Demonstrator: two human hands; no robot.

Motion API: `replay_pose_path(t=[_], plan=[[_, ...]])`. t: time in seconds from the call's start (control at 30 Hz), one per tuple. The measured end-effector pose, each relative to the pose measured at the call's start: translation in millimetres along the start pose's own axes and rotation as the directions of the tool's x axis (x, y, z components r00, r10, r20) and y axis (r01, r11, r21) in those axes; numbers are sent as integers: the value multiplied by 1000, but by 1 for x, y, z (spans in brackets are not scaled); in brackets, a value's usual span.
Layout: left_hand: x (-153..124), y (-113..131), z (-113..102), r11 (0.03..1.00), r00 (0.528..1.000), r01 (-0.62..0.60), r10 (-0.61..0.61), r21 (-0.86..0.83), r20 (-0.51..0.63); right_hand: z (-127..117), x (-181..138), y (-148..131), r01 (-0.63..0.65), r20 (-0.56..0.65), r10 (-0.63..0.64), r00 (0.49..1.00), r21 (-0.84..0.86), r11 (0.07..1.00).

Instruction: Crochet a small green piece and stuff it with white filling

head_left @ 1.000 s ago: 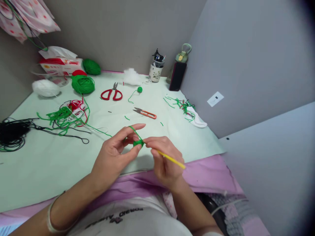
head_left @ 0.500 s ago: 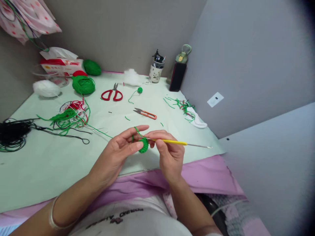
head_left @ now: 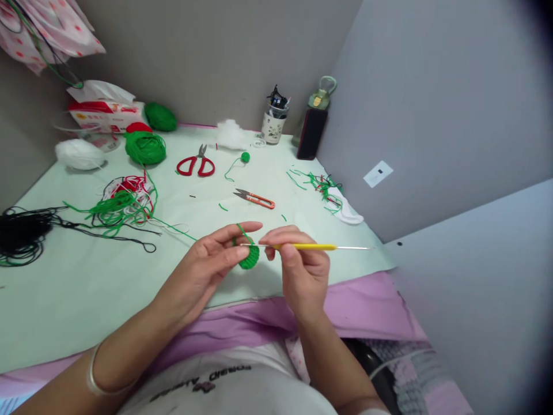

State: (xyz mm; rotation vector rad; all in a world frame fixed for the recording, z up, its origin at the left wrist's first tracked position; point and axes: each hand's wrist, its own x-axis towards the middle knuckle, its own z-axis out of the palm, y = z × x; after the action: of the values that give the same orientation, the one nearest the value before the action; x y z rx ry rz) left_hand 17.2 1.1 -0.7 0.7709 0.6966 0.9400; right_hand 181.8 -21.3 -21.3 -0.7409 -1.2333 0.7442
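Observation:
Between thumb and fingers, my left hand (head_left: 211, 262) pinches a small round green crochet piece (head_left: 249, 258). Green yarn (head_left: 245, 233) runs from the piece up over my raised left index finger. My right hand (head_left: 305, 268) grips a crochet hook (head_left: 315, 246) by its yellow handle, pen-like. The hook's thin metal shaft lies across the upper edge of the piece, its tip near my left thumb. Its other metal end points right, over the table. The fingers behind the piece are partly hidden.
Orange thread snips (head_left: 259, 200) and red-handled scissors (head_left: 202, 161) lie beyond my hands. Tangled yarn (head_left: 123, 202) and black cord (head_left: 28, 230) are at left. Yarn scraps (head_left: 322, 187) lie at right. A cup of tools (head_left: 274, 124), a bottle (head_left: 322, 95) and a phone (head_left: 311, 134) stand at the back.
My right hand has shifted slightly right with the hook, drawing its shaft further out across the green piece. The hook now lies more level. My left hand keeps its pinch.

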Motion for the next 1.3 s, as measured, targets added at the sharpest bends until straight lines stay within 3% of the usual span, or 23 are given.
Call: replay_pose_path(t=[0.1,0.27,0.4,0.5,0.57,0.67,0.73,0.77,0.8,0.87,0.93,0.97,1.07,1.2,1.3], plan=[[-2,-1,-1,988,997,-67,60,141,52,-1,0,2,-55,30,56,998,-11,998],[-4,-2,-6,960,994,-100,88,262,57,-6,1,5,-188,41,184,982,144,972],[-6,-1,-9,951,993,-113,103,288,50,-7,3,-1,-164,62,158,986,105,981],[-7,-1,-6,931,990,-139,142,337,18,-7,1,-8,-38,89,45,995,-76,996],[-8,-2,-2,907,978,-179,206,382,-30,-6,-2,-10,146,168,-105,980,-257,955],[-7,-5,4,910,960,-210,260,356,-99,-5,-7,-7,442,310,-322,894,-507,740],[-6,-5,6,963,979,-150,177,225,-103,-4,-10,-2,527,353,-392,849,-598,603],[-5,-5,6,986,991,-90,102,143,-84,-4,-11,0,527,343,-402,849,-609,593],[-4,-4,5,998,998,-24,28,66,-56,-4,-11,1,495,303,-393,868,-593,635],[-3,-1,4,997,998,67,-67,-34,-11,-4,-9,2,350,146,-319,936,-465,813],[-3,2,4,997,999,50,-51,-60,-8,-4,-6,1,166,-10,-174,985,-243,956],[-3,3,4,999,1000,24,-24,-48,-11,-3,-4,0,105,-43,-113,993,-142,984],[-3,2,5,999,999,-34,33,34,26,-2,0,0,57,23,-55,998,-66,996],[-4,-3,6,985,995,-100,101,139,-6,0,-3,2,133,83,-118,990,-208,969],[-2,-4,7,985,988,-114,126,130,-92,0,-8,5,290,157,-246,956,-407,866]])
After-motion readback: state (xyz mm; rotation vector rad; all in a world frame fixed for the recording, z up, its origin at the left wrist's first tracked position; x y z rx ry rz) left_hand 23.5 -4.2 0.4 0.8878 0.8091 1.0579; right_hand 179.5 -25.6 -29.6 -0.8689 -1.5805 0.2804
